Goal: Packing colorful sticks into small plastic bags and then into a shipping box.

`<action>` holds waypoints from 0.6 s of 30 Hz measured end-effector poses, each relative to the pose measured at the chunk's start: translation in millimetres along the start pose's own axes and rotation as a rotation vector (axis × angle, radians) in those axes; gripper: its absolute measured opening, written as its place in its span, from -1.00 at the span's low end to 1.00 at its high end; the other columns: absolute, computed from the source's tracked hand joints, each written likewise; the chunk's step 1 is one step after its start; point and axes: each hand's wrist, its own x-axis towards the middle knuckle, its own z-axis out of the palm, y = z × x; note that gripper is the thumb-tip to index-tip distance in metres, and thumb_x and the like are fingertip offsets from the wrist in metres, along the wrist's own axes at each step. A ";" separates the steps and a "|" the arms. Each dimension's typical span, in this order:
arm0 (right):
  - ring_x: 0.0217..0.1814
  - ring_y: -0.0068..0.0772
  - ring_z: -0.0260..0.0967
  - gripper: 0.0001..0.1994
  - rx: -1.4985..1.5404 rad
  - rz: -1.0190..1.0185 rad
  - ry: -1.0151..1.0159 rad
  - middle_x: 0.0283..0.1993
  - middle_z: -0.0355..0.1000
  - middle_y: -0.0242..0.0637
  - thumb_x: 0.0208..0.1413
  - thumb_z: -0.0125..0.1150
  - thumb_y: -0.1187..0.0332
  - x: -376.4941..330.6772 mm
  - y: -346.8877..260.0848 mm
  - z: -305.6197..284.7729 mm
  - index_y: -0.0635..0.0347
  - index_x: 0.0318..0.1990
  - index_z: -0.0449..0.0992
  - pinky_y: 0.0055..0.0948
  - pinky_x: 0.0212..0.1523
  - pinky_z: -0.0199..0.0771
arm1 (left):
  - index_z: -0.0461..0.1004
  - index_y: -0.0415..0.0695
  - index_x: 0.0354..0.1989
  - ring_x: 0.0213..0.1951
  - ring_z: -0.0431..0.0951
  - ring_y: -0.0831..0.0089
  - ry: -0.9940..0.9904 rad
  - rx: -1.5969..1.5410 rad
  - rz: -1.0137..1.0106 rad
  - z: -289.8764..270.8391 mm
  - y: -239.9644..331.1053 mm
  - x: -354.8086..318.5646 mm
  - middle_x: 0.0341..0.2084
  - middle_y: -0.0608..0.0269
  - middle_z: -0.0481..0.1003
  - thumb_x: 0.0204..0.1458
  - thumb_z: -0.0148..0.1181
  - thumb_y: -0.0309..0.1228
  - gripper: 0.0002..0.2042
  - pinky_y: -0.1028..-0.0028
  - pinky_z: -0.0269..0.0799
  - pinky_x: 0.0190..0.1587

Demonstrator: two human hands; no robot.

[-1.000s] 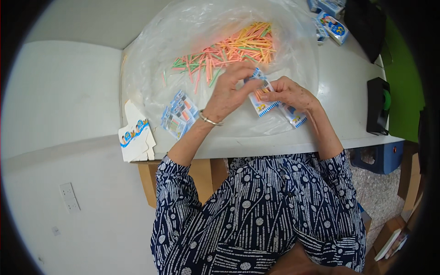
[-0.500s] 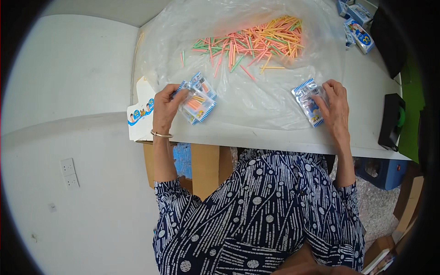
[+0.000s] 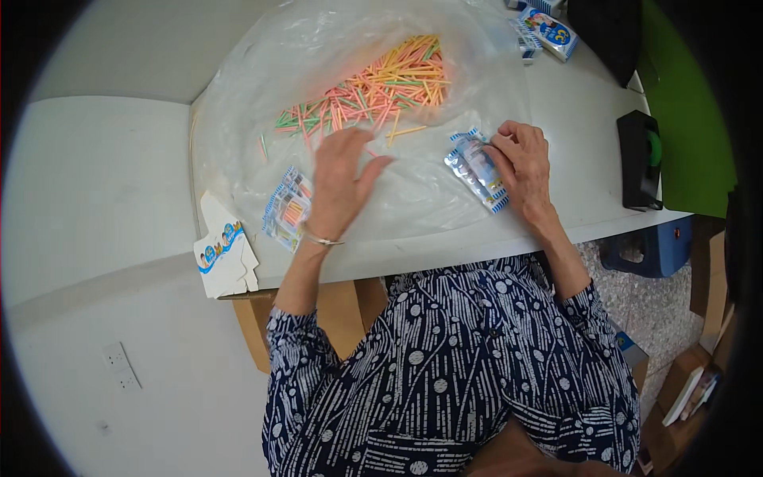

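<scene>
My left hand [image 3: 340,183] hovers over the front of a clear plastic sheet [image 3: 397,207], thumb apart from the fingers and nothing visible in it. Beside its wrist lie several small clear packets [image 3: 284,208] with blue striped ends, pink and orange sticks showing inside. Beyond the fingers spreads a heap of thin pink, yellow and green sticks [image 3: 409,75]; the hand covers a few of them. On the right, my right hand [image 3: 524,167] pinches the edge of blue and silver packets [image 3: 475,171] that overlap on the sheet. Whether these contain sticks I cannot tell.
A black tape dispenser [image 3: 638,159] with a green roll stands at the table's right side. Blue and white boxes [image 3: 550,33] lie at the far right. A folded white carton [image 3: 226,256] sits at the left corner. Below are a cardboard box [image 3: 335,308] and a blue stool [image 3: 664,248].
My left hand has let go of the packets, which now lie on the table, and has moved right toward the sticks. My right hand remains at its packets, now overlapping. The view has shifted.
</scene>
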 end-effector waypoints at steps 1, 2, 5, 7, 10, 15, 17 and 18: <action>-0.19 -0.24 0.30 -0.81 0.006 -0.009 -0.003 -0.23 0.39 -0.26 -0.14 0.31 0.46 5.3 -6.6 -1.9 0.24 -0.31 0.53 -0.32 -0.12 0.24 | 0.45 -0.22 -0.19 -0.13 0.43 0.10 -0.007 -0.114 -0.016 8.1 8.6 8.2 -0.22 0.05 0.46 -0.14 0.35 -0.29 -0.63 0.26 0.31 -0.07; -0.21 -0.26 0.31 -0.79 0.018 -0.051 0.021 -0.21 0.40 -0.26 -0.15 0.33 0.45 10.3 -12.5 -9.9 0.23 -0.29 0.53 -0.32 -0.11 0.24 | 0.45 -0.22 -0.20 -0.15 0.44 0.12 -0.014 -0.228 -0.016 14.0 20.9 19.6 -0.24 0.06 0.47 -0.14 0.35 -0.29 -0.63 0.28 0.33 -0.09; -0.24 -0.28 0.34 -0.74 0.057 -0.141 0.051 -0.18 0.42 -0.26 -0.16 0.35 0.43 18.9 -22.4 -15.2 0.22 -0.24 0.53 -0.34 -0.14 0.27 | 0.48 -0.21 -0.25 -0.23 0.47 0.17 -0.068 -0.429 -0.054 29.2 42.9 41.7 -0.31 0.10 0.50 -0.15 0.36 -0.30 -0.67 0.32 0.37 -0.16; -0.27 -0.28 0.35 -0.72 0.085 -0.188 0.057 -0.17 0.43 -0.26 -0.16 0.36 0.42 22.0 -26.6 -14.4 0.21 -0.21 0.54 -0.36 -0.17 0.29 | 0.53 -0.24 -0.25 -0.26 0.52 0.43 -0.125 -0.466 -0.061 36.7 44.1 48.6 -0.36 0.21 0.56 -0.09 0.33 -0.42 -0.77 0.46 0.39 -0.14; -0.28 -0.37 0.35 -0.73 0.252 0.004 -0.019 -0.21 0.43 -0.28 -0.11 0.33 0.46 23.3 -33.5 -11.6 0.24 -0.19 0.52 -0.45 -0.27 0.32 | 0.52 -0.25 -0.38 -0.39 0.50 0.24 -0.229 -0.644 -0.253 37.7 52.1 49.7 -0.44 0.11 0.53 -0.11 0.31 -0.37 -0.80 0.37 0.37 -0.29; -0.41 -0.41 0.37 -0.80 0.655 0.213 -0.195 -0.36 0.42 -0.21 -0.02 0.26 0.46 23.8 -28.9 -7.3 0.34 -0.23 0.49 -0.48 -0.42 0.33 | 0.52 -0.27 -0.39 -0.42 0.50 0.28 -0.010 -0.626 -0.248 36.2 48.2 35.4 -0.48 0.11 0.52 -0.08 0.25 -0.45 -0.86 0.39 0.36 -0.33; -0.44 -0.42 0.35 -0.82 0.679 0.259 -0.230 -0.40 0.42 -0.21 0.00 0.24 0.43 22.0 -31.7 -5.3 0.35 -0.26 0.50 -0.48 -0.41 0.33 | 0.52 -0.27 -0.40 -0.42 0.50 0.27 0.024 -0.613 -0.245 37.2 49.6 31.5 -0.48 0.12 0.52 -0.08 0.24 -0.46 -0.87 0.38 0.36 -0.33; -0.46 -0.43 0.34 -0.83 0.699 0.310 -0.265 -0.45 0.42 -0.21 0.03 0.23 0.41 21.7 -32.9 -3.8 0.36 -0.29 0.51 -0.49 -0.41 0.32 | 0.51 -0.27 -0.40 -0.42 0.49 0.25 0.056 -0.604 -0.242 37.7 49.5 30.6 -0.49 0.12 0.52 -0.08 0.23 -0.47 -0.88 0.38 0.35 -0.34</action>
